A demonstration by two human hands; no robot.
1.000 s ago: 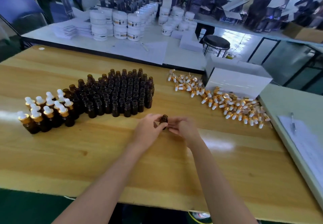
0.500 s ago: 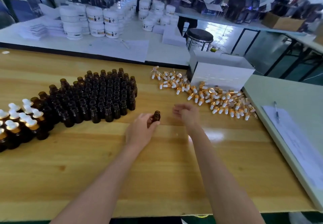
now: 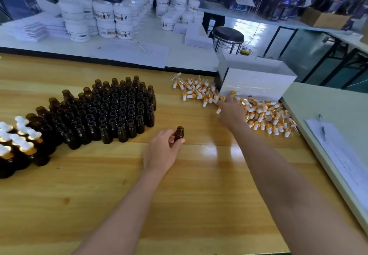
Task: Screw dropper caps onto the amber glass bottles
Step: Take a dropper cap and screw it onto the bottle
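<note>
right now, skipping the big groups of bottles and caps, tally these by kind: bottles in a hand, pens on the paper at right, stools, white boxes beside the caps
bottle in the left hand: 1
pen: 1
stool: 1
white box: 1
total: 4

Our left hand (image 3: 161,151) at centre frame, fingers and thumb curled round an upright amber bottle (image 3: 179,134), forearm entering from lower left, our right arm stretched toward upper right, right hand (image 3: 231,113) palm down, fingers extended, slightly blurred
</note>
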